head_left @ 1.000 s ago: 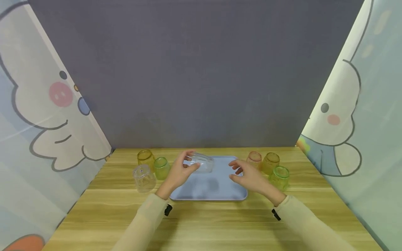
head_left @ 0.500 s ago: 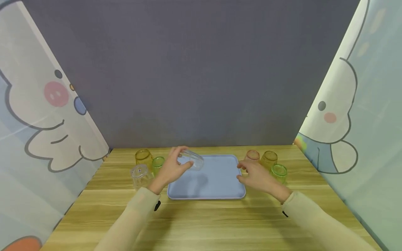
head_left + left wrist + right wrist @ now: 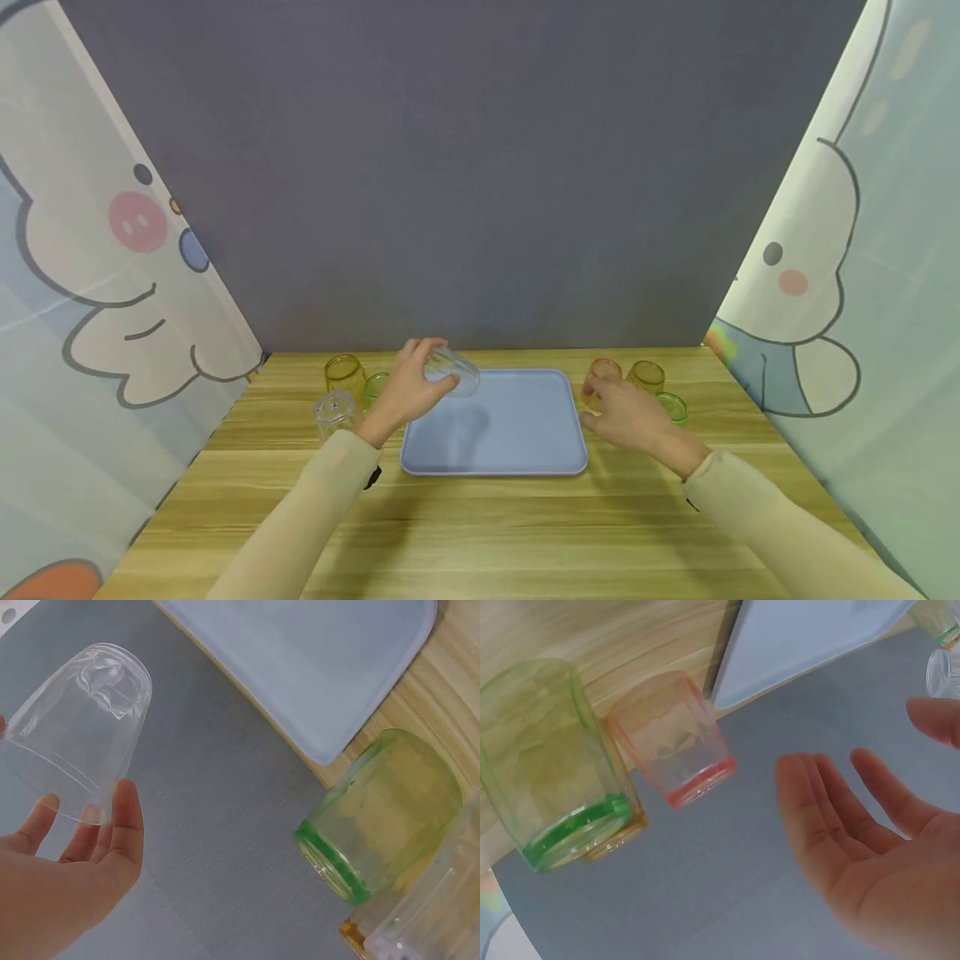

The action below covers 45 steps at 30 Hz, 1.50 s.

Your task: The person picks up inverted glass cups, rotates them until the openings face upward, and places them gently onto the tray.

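Note:
My left hand (image 3: 408, 385) grips a clear glass tumbler (image 3: 461, 374) near its wide end, the thumb on one side and the fingers on the other. That tumbler hangs tilted over the back left part of a pale blue tray (image 3: 498, 429). Beside the tray's right edge, my right hand (image 3: 628, 417) hovers with bent, spread fingers and holds nothing. Closest to it stands a pink tumbler (image 3: 673, 739), upside down; in the right wrist view a gap shows between it and the fingers. From the head, the right hand partly covers this tumbler.
Right of the pink tumbler stand an amber tumbler (image 3: 647, 377) and a green tumbler (image 3: 673, 407), partly behind the right hand. At left are another amber tumbler (image 3: 345, 375), a green one (image 3: 382, 814) and a clear one (image 3: 336, 410). A grey wall backs the wooden table (image 3: 480, 533).
My left hand has moved left and slightly up with the clear tumbler, away from the tray's middle. My right hand has moved right, from the tray's edge to the pink tumbler.

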### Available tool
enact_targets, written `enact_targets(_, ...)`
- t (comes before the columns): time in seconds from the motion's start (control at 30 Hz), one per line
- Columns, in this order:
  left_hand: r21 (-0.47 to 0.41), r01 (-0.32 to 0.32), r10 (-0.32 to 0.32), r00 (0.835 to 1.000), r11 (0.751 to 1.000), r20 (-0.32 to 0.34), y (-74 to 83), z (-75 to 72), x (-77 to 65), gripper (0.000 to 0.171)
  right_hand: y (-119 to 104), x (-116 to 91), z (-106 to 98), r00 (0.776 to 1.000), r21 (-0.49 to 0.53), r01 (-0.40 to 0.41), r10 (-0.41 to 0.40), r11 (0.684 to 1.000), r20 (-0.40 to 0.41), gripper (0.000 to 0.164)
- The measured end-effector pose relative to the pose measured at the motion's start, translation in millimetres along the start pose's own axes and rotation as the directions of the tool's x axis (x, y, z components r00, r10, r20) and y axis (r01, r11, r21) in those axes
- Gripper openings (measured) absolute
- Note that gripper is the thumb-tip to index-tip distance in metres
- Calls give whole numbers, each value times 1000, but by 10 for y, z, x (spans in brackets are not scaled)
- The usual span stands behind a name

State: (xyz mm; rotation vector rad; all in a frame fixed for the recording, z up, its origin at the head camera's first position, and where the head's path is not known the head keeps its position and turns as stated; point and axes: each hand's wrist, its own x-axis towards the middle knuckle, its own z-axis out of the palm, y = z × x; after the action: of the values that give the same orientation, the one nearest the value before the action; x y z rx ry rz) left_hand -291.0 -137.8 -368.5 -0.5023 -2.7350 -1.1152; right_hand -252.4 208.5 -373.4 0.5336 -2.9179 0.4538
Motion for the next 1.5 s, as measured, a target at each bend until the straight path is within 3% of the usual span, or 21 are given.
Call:
enact_targets(0.27, 72, 10, -10, 1000, 997, 3, -35, 27, 87, 61, 71, -24, -6, 999, -10, 20, -20, 1000, -34, 18)
enact_targets(0.57, 202, -10, 10, 1000, 979, 1, -159, 84, 103, 63, 180, -89, -2, 1000, -60, -8, 7, 998, -18, 41)
enact_targets(0.73, 246, -13, 14, 1000, 969, -2, -227, 94, 90, 61, 226, -97, -20, 997, -77, -73, 74, 994, 8, 46)
enact_targets(0.87, 275, -25, 27, 1000, 961, -2, -263, 102, 102, 60, 283, -103, -46, 997, -106, -73, 70, 992, -30, 44)
enact_targets(0.97, 329, -49, 47, 999, 943, 13, -301, 117, 120, 60, 332, -100, -66, 997, -137, -51, 43, 989, -62, 41)
enact_targets(1.27, 439, -118, 102, 993, 891, 59, -332, 154, 176, 61, 427, -112, -149, 996, -201, -89, 83, 976, -36, 38)
enact_targets(1.5, 485, -147, 129, 989, 862, 71, -379, 168, 236, 62, 511, -149, -196, 994, -214, -110, 104, 971, -38, 51)
